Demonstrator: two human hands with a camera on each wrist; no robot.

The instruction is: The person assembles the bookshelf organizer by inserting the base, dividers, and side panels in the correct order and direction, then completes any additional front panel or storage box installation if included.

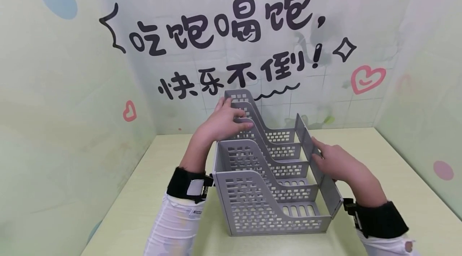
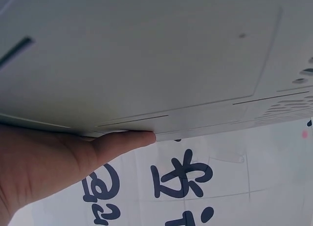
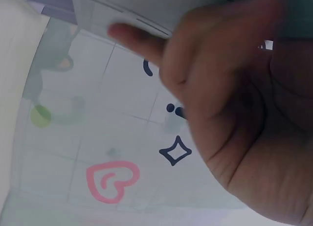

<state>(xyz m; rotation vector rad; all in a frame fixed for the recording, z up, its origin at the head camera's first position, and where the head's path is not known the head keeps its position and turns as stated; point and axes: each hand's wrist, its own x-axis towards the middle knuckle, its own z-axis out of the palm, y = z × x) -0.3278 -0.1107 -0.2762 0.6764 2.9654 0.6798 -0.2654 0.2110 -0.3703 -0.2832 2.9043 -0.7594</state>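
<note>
A grey plastic desktop file organizer, with perforated dividers sloping from a tall left side to a low right side, stands on the table in the head view. My left hand grips the tall side from above, its digits over the upper edges of the rear dividers. In the left wrist view, one digit lies along the edge of the smooth outer panel. My right hand holds the low end panel at its upper edge. One finger of it stretches along that panel in the right wrist view.
Pale table surface surrounds the organizer. Behind it rises a wall sheet with black lettering and a pink heart. Side walls close in the table at left and right.
</note>
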